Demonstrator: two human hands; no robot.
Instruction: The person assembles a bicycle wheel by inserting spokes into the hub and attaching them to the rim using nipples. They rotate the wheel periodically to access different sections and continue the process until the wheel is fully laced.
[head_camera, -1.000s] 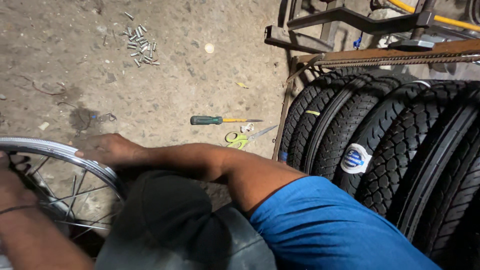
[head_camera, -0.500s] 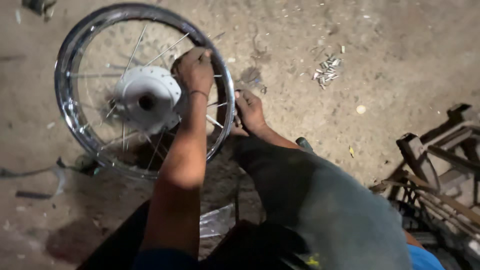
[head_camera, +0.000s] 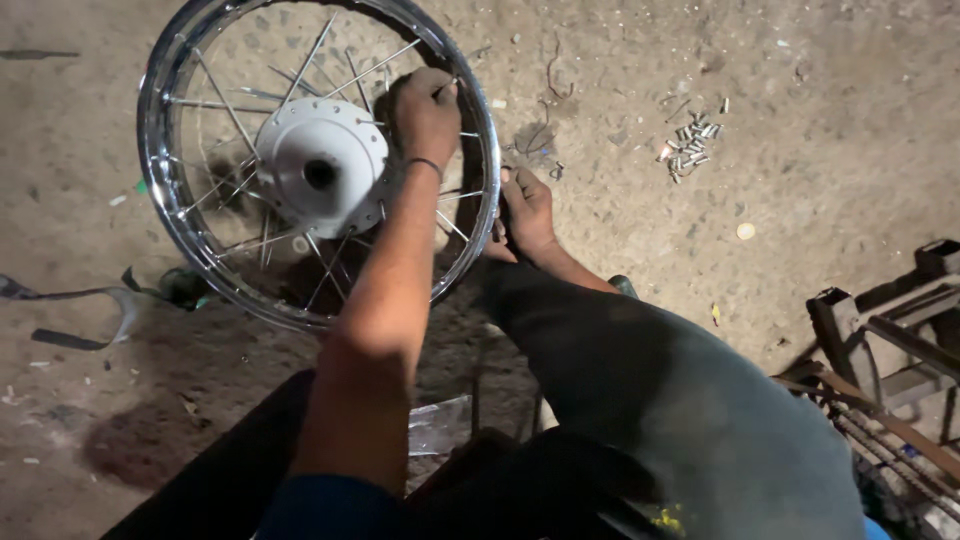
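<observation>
Head-camera view, looking down at a spoked wheel rim (head_camera: 165, 215) lying flat on the dusty concrete floor (head_camera: 620, 60), toward the floor's upper left corner as framed. The white hub (head_camera: 320, 165) sits at the wheel's centre with thin spokes (head_camera: 225, 100) radiating to the chromed rim. The left hand (head_camera: 425, 110) reaches across the wheel, its fingers drawn together and pinching a spoke close to the rim's far right arc; a dark band circles the wrist. The right hand (head_camera: 525, 210) rests just outside the rim at its right edge, fingers loosely curled against the rim's outer wall and the floor; whether it grips anything cannot be told. Compared with half a second earlier, the left hand has shifted a little further along the rim and the right hand lies lower beside it, while the wheel stays in the same place; a full second earlier the view faced a stack of tyres and the wheel showed only at the frame's edge, so the gaze has come back to the wheel. This suggests, as a judgement, that spoke fitting at the rim is in progress, one spoke at a time. A small heap of metal nipples (head_camera: 690, 145) lies on the floor well apart to the right. A rusty metal frame (head_camera: 880, 330) stands at the right edge.
</observation>
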